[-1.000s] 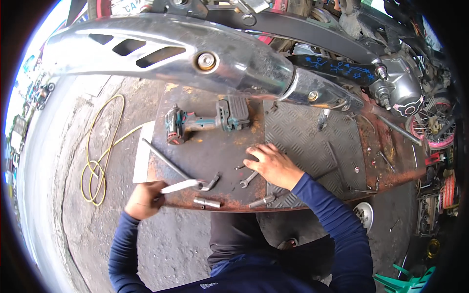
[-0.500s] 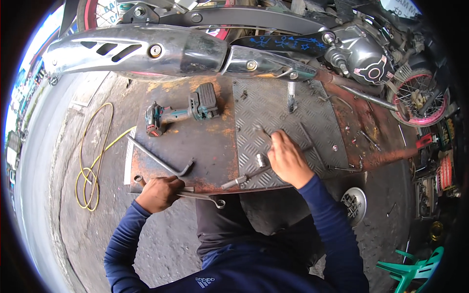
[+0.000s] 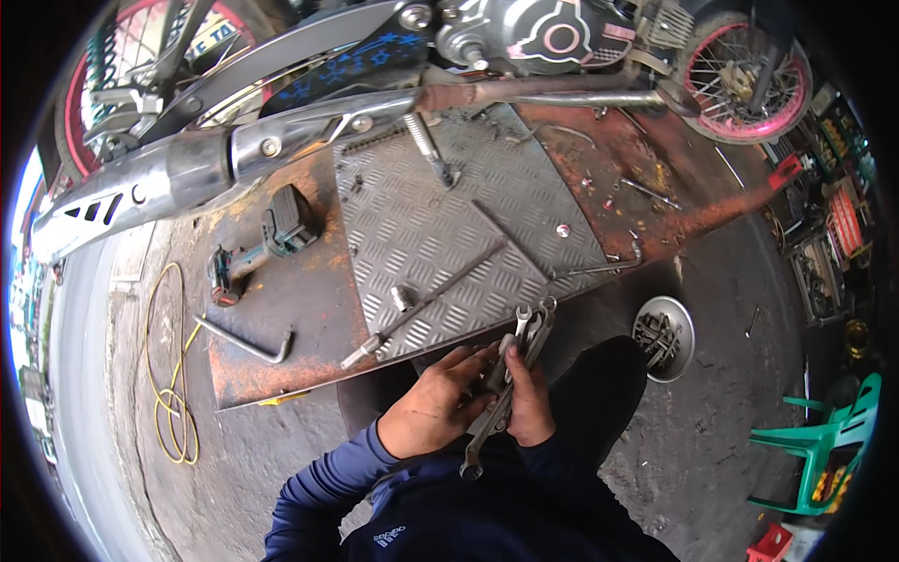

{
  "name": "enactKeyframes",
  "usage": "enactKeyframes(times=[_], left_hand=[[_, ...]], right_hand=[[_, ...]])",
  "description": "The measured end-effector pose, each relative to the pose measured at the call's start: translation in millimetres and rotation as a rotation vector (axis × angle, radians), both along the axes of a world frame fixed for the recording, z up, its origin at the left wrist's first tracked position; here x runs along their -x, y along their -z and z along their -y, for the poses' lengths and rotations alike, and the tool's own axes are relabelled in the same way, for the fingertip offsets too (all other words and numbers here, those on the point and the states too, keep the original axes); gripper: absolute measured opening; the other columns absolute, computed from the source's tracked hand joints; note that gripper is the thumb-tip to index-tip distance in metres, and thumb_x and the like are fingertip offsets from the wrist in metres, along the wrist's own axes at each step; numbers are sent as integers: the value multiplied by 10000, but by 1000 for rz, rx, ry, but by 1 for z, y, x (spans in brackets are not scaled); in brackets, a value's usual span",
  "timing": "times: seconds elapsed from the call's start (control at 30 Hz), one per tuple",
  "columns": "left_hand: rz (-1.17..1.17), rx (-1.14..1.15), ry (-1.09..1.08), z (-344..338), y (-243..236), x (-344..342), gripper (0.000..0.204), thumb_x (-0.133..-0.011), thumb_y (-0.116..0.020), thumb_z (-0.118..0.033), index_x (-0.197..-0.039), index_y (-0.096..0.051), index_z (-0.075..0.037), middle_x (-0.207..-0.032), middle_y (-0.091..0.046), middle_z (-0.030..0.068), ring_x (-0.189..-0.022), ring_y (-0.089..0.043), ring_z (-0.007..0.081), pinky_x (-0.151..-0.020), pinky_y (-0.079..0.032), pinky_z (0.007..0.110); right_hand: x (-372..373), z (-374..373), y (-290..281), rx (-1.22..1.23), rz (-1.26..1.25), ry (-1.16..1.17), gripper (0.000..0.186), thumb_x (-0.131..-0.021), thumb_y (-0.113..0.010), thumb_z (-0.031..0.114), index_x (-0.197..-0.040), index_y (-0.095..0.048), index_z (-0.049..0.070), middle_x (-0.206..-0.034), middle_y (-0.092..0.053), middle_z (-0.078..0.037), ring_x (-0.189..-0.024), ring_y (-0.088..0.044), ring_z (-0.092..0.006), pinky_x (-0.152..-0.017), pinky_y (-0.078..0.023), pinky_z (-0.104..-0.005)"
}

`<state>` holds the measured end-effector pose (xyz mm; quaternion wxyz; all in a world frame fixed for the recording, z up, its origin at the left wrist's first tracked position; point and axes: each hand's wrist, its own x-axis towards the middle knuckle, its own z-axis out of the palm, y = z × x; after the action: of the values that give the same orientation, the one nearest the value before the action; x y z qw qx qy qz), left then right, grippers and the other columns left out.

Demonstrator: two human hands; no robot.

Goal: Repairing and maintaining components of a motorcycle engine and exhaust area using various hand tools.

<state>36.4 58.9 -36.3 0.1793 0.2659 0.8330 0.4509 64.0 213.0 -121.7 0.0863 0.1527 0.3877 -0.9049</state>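
The bundle of spanners runs diagonally, open ends pointing up-right toward the checker plate, ring ends down-left, pinched between the left hand and right hand, both grips closed around it

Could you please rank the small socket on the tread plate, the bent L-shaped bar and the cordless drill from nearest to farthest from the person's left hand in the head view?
From the left hand:
1. Small socket, just ahead on the tread plate.
2. L-shaped bar, off to the left on the rusty plate.
3. Cordless drill, farther ahead-left, near the exhaust pipe.
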Motion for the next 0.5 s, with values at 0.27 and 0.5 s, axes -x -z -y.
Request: enactKeyframes(times=[0.27,0.5], left_hand=[[-160,-97,37,-75,36,13,506,-813,-730,-67,-1278,-555,29,-1129,-596,210,-945,-641,362,-808,-542,403],[-522,211,-488,-2,42,51,334,-790,-774,-128,-1072,-648,-1,-1034,-632,207,-916,-640,405,-781,-537,446]], right_hand=[[-10,-59,14,102,28,181,449,-967,-616,431,-1171,-585,32,-1049,-651,-73,-941,-641,-167,-799,-518,-307],[6,-212,83,563,-24,545,317,-960,-635,374,-953,-550,69,-781,-505,-16,-685,-504,-103,-588,-486,-244]])
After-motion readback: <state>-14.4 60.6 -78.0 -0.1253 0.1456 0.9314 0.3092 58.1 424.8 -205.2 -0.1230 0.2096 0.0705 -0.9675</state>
